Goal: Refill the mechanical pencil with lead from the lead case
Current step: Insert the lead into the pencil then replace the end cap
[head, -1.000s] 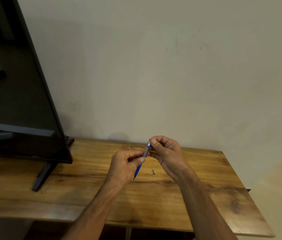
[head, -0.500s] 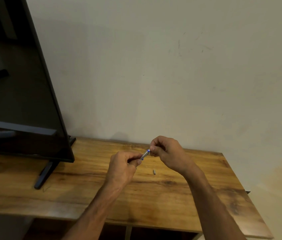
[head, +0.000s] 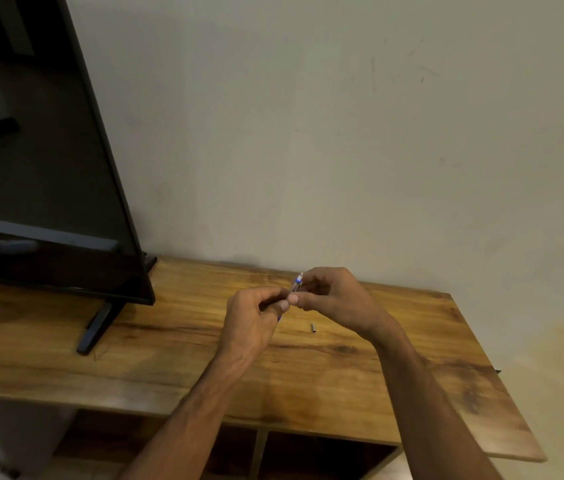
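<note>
Head view, the only one.

Pencil (head: 297,284) is held in the air over the table (head: 412,358), between both hands. It is tilted, upper end up and toward the wall (head: 342,150).

Left hand (head: 251,317) is wrapped round the lower barrel, fingers curled. A bit of blue tip shows below the fist.

Right hand (head: 337,297) is narrow, fingers curled, thumb and fingertips closed on the upper barrel just under its end. Whether a lead sits in that pinch is too fine to tell. Lead case not seen; possibly hidden in a palm.

Cap (head: 313,328) is a small dark tube lying on the table, just below the right hand and apart from both.

Judgement: it looks like the pencil's end cap, so the barrel is likely open and the step is feeding lead in.

How to do it well:
- Keep the left grip firm and the open end up.
- Brace hand against hand for steadiness.
- Hold the lead close to its lower end, line it up, and let it drop rather than push. Lead is brittle and will likely snap under side load.
- Mind the cap. It is round and could roll on the smooth top.

Materials:
- Pencil: slim, blue and clear plastic, whitish end.
- Table: wood-grain board with dark streaks and a dull sheen, open shelf beneath.
- TV (head: 31,168): glossy black on a thin foot, at left.
- Wall: matte, scuffed.
</note>
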